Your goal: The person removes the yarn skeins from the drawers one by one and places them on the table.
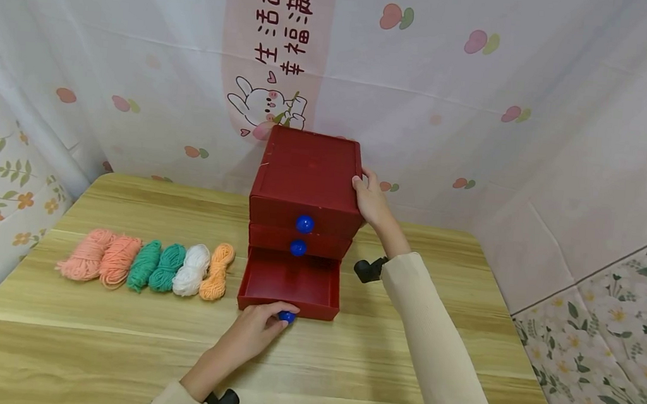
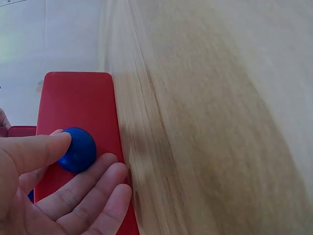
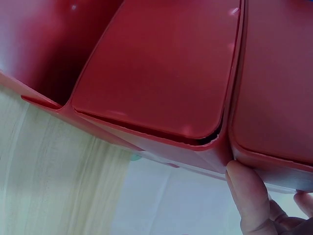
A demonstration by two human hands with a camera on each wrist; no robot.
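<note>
A dark red drawer cabinet (image 1: 310, 169) stands near the back of the table, its bottom drawer (image 1: 293, 279) pulled out and bare inside. My left hand (image 1: 256, 327) pinches the blue round knob (image 2: 78, 151) on that drawer's front between thumb and index finger; the other fingers lie along the red front in the left wrist view. My right hand (image 1: 374, 199) holds the cabinet's upper right side, thumb near the top edge. In the right wrist view the right thumb (image 3: 248, 191) touches the side by the top drawer. The upper two drawers, with blue knobs (image 1: 304, 224), are closed.
Left of the cabinet several yarn skeins lie in a row: pink (image 1: 88, 253), green (image 1: 144, 265), white (image 1: 191, 270) and orange (image 1: 217, 271) among them. A printed curtain (image 1: 423, 96) hangs right behind the wooden table (image 1: 378, 371).
</note>
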